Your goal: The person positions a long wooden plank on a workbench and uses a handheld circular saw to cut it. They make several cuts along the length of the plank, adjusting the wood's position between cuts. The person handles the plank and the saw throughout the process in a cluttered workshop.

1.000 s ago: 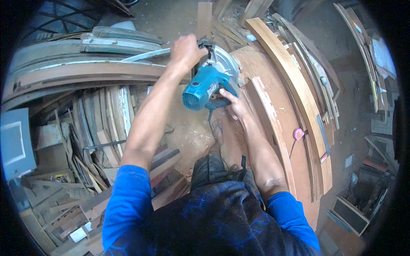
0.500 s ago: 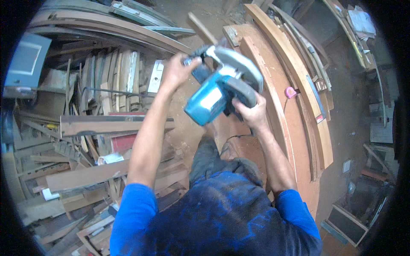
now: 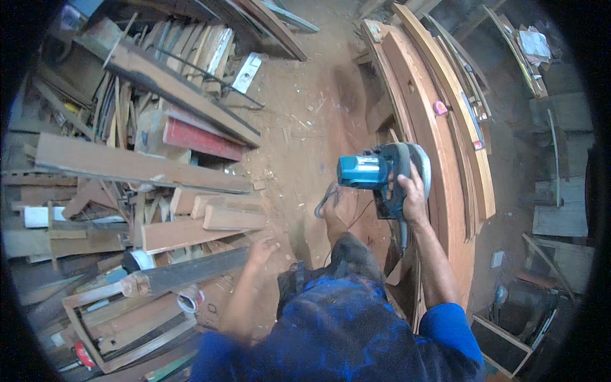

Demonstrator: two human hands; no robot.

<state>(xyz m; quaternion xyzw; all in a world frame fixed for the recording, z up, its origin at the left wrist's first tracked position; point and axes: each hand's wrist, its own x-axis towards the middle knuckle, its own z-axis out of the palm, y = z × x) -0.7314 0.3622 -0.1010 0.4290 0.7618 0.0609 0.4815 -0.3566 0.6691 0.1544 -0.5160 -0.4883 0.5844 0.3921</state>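
My right hand [image 3: 410,194] is closed around the handle of a teal circular saw [image 3: 361,170], which is held beside the left edge of a long wooden workbench [image 3: 401,83] stacked lengthwise with planks. A cord hangs from the saw. My left hand [image 3: 261,250] is low at the left, off the saw, slightly blurred, with its fingers loosely apart and nothing seen in them, near some short boards [image 3: 232,216]. A pink tape measure [image 3: 440,107] lies on the workbench between planks.
Piles of loose boards and offcuts [image 3: 127,159] fill the left side, with a red board [image 3: 200,139] among them. A dusty floor [image 3: 318,114] with wood chips runs ahead between pile and bench. More panels and frames [image 3: 560,210] stand along the far right.
The saw has moved down and right, over beside the bench, turned in my right hand. My left hand has let go of it and dropped toward the lower left. The view has shifted.
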